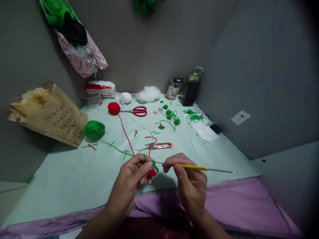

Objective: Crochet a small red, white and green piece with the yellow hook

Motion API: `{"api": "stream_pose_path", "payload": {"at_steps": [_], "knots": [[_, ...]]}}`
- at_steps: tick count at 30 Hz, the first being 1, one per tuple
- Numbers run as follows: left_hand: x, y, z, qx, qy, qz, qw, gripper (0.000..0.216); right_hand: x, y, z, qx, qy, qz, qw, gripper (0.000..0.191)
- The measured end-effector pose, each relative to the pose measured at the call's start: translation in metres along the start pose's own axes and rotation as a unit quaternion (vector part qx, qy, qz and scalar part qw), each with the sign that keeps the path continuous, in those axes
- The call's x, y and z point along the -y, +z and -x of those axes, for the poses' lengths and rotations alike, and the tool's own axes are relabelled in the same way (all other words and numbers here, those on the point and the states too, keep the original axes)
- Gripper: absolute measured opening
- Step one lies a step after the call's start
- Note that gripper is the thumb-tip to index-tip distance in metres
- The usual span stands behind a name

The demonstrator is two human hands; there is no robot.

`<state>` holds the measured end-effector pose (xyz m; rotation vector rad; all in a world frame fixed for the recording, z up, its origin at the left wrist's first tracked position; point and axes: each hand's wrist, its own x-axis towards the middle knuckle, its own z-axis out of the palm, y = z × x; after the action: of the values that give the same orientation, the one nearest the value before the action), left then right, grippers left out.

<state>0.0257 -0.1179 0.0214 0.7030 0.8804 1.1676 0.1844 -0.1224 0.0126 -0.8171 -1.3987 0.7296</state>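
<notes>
My left hand (132,176) pinches a small red and green crocheted piece (153,170) above the near edge of the pale green table (74,172). My right hand (189,179) grips a crochet hook (199,168) with a yellow handle, its tip at the piece. Red yarn (126,132) runs from the piece back to a red yarn ball (114,108). Green yarn (112,145) trails left to a green yarn ball (94,129).
Orange thread snips (159,145) lie just beyond my hands. Red scissors (137,111), a white yarn ball (126,97), white stuffing (149,94), small green crocheted pieces (170,115), a jar (173,89) and a box (101,89) sit further back. A brown paper bag (52,116) leans at left.
</notes>
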Motion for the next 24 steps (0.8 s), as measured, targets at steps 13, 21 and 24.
{"api": "stream_pose_path", "payload": {"at_steps": [13,21,24], "knots": [[-0.006,-0.008,0.001,0.039,0.039,-0.161,0.985,0.019,-0.003,0.006,-0.004,-0.05,0.242,-0.213,0.945,0.024],[0.001,-0.006,-0.001,0.026,0.027,-0.088,0.995,0.038,-0.001,0.018,-0.005,-0.074,0.306,-0.301,0.9,0.027],[0.003,-0.006,-0.001,0.025,0.017,-0.061,0.998,0.04,-0.004,0.019,-0.006,-0.085,0.307,-0.311,0.895,0.025]]}}
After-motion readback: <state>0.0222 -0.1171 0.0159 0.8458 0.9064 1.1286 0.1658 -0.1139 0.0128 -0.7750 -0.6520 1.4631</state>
